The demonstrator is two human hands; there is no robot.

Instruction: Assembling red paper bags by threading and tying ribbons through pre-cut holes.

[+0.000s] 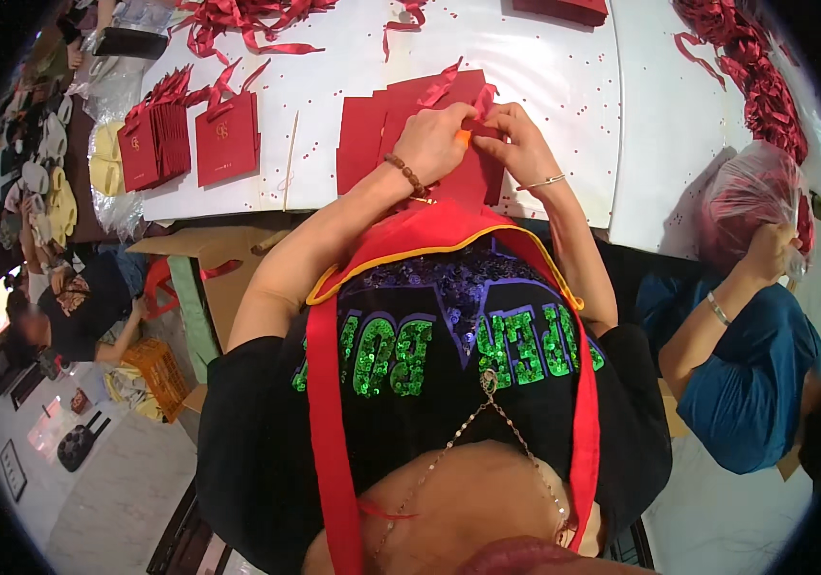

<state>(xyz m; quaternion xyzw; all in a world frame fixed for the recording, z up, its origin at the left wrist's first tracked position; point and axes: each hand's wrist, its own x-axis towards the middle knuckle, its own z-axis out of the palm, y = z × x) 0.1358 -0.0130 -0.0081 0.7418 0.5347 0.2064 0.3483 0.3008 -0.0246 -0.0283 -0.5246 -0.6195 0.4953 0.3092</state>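
A pile of flat red paper bags point(358, 129) lies at the table's near edge in front of me. My left hand point(434, 146) and my right hand point(520, 146) meet over the uppermost bag point(475, 177). Both have fingers closed in a pinch around a red ribbon point(485, 100), which rises between them at the bag's edge. Something small and orange point(464, 138) shows at my left thumb; its kind is unclear. My fingers partly hide the ribbon's lower part. Another red ribbon loop point(442, 84) lies on the pile just beyond my left hand.
Finished-looking red bags with ribbon handles point(154, 144) stand at left, beside another bag group point(228, 139) and a thin stick point(291, 161). Ribbon heaps point(238, 24) lie farther back. At right, another person's hand point(773, 251) holds a clear plastic bag point(751, 196). Red dots speckle the white table point(564, 125).
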